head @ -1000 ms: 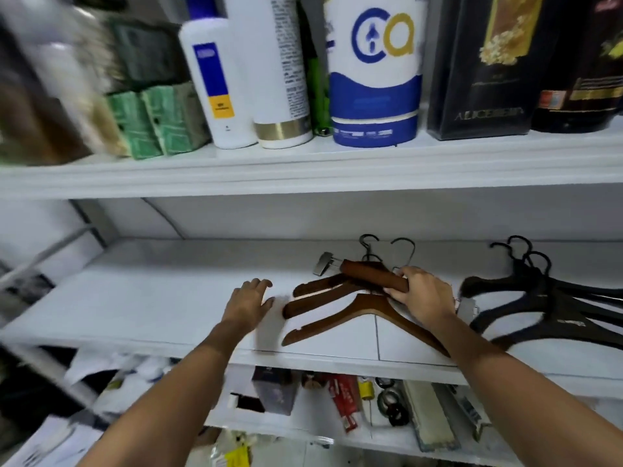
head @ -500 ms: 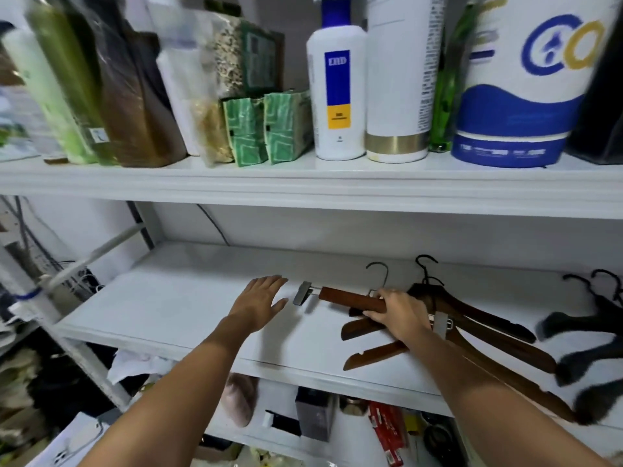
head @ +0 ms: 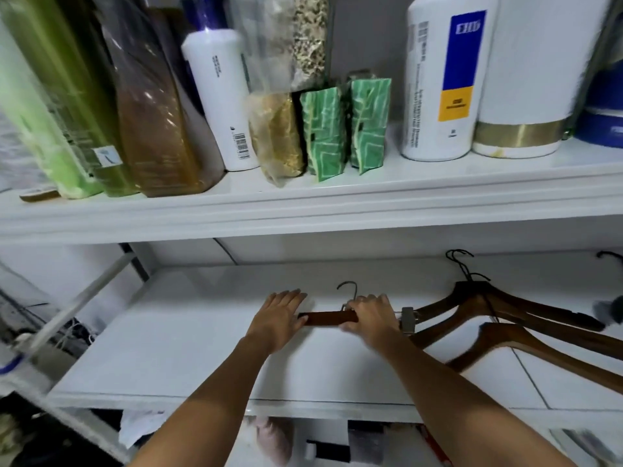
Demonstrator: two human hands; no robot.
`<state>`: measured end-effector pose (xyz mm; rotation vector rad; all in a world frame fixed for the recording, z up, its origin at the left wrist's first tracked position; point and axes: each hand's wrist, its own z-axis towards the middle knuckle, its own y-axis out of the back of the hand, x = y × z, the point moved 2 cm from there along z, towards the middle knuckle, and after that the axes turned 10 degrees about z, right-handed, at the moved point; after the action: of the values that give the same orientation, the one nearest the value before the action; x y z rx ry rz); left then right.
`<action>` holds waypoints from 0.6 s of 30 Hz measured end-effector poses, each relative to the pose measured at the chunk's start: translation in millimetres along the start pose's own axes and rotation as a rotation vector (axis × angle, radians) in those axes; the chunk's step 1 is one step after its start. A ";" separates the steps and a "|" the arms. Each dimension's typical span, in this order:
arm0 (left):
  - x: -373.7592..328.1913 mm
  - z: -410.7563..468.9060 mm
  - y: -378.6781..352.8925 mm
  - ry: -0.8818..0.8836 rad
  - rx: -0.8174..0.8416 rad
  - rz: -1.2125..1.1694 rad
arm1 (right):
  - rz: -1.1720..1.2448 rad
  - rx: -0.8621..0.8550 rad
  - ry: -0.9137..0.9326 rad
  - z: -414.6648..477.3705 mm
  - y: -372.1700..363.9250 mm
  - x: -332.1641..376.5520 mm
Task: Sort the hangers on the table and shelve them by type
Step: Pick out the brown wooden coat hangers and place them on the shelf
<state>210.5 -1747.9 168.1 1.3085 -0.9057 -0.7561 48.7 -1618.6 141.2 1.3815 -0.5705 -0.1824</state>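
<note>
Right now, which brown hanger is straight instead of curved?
The clip hanger the right hand grips: a straight bar with a metal clip; the other hangers, to its right, are curved.

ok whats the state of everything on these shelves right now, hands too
left hand, open, flat on the shelf, thumb at the clip hanger's left end
right hand, curled over the clip hanger's bar
clip hanger, lying flat, left of the brown hangers
brown hangers, lying piled, overlapping
white bottles, upright
green packets, upright, side by side
</note>
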 end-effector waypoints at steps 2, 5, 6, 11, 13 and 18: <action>15.8 -2.3 -5.2 0.007 0.007 -0.013 | 0.020 0.000 -0.007 8.4 -11.5 10.5; 31.9 -3.5 -12.4 0.025 0.002 -0.022 | 0.024 0.006 -0.033 18.7 -25.3 22.5; 35.0 -3.4 -13.6 0.031 -0.002 -0.029 | 0.020 0.012 -0.045 22.0 -29.1 25.2; 48.3 -0.2 -18.2 0.036 -0.001 -0.024 | 0.072 0.086 -0.144 31.8 -48.6 31.1; 53.4 1.6 -16.8 0.055 -0.004 -0.042 | 0.077 0.098 -0.166 33.0 -53.8 31.8; 54.2 6.3 -13.2 0.059 0.003 -0.045 | 0.069 0.079 -0.143 30.1 -50.7 31.1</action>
<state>230.7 -1799.9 162.0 1.3511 -0.8335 -0.7473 71.1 -1668.9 103.5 1.4301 -0.7509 -0.2059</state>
